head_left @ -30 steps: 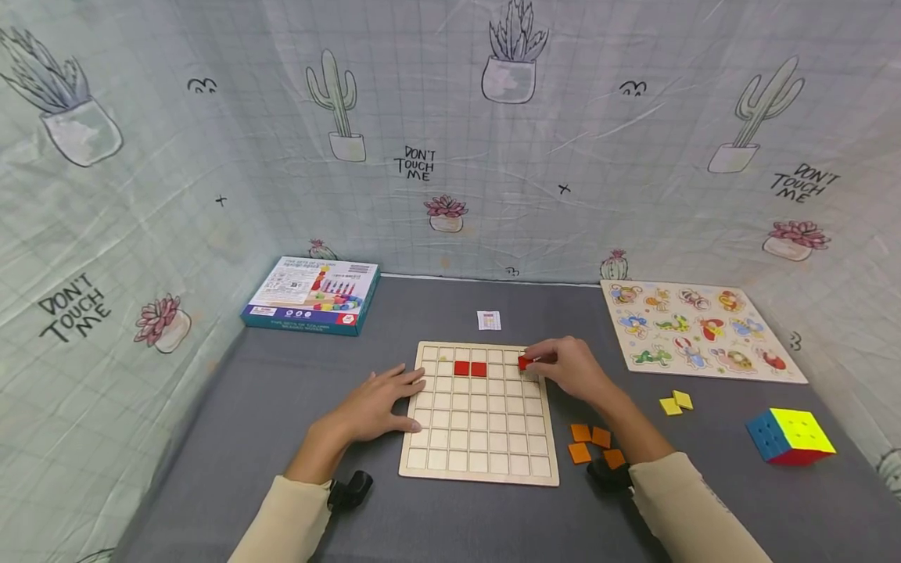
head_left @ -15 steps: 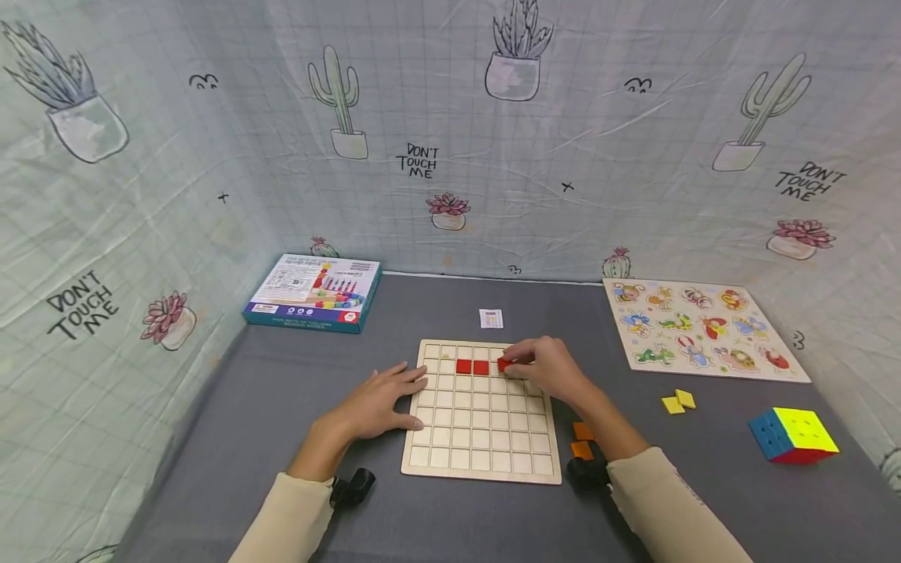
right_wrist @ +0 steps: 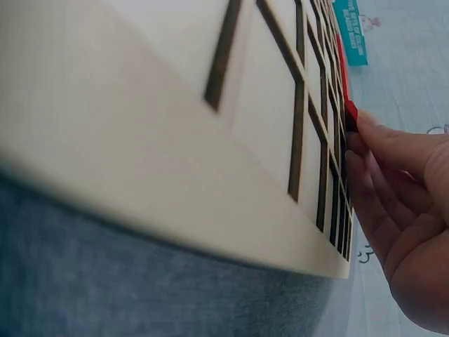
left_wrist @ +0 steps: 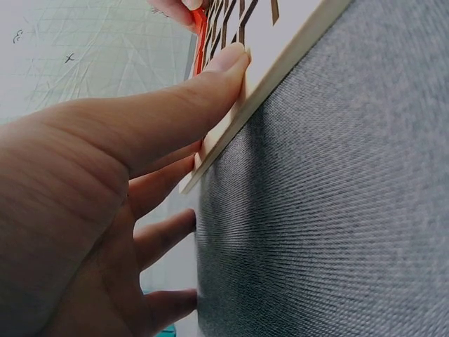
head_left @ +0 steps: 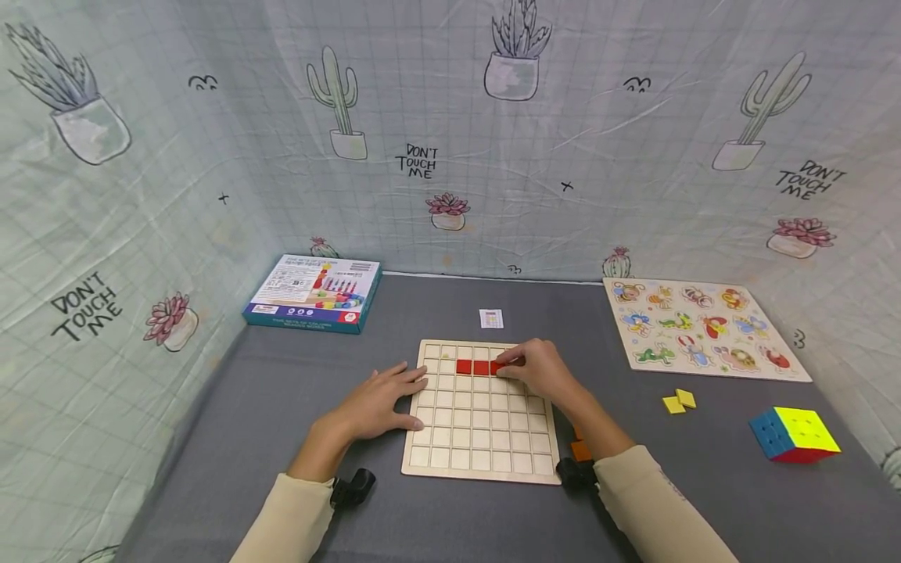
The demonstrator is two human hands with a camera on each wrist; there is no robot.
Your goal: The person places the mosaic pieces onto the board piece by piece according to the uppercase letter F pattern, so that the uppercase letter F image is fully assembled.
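Observation:
A wooden grid board (head_left: 481, 438) lies on the dark cloth, divided into square cells. Two red tiles (head_left: 472, 367) sit side by side in its second row from the far edge. My right hand (head_left: 538, 371) pinches a third red tile (head_left: 496, 368) between thumb and fingers, right beside those two; in the right wrist view the held tile (right_wrist: 351, 112) is at the board's surface. With fingers spread, my left hand (head_left: 380, 403) rests on the board's left edge, its thumb (left_wrist: 228, 60) on the rim in the left wrist view.
Orange tiles (head_left: 580, 451) show partly behind my right forearm. Two yellow tiles (head_left: 677, 402) and a puzzle cube (head_left: 794, 435) lie to the right. An insect puzzle board (head_left: 704, 328), a small printed card (head_left: 491, 319) and a flat toy box (head_left: 313, 293) lie farther back.
My right hand has moved left across the board, bringing the red tile from the right edge up against the two placed ones. The left hand has kept its place.

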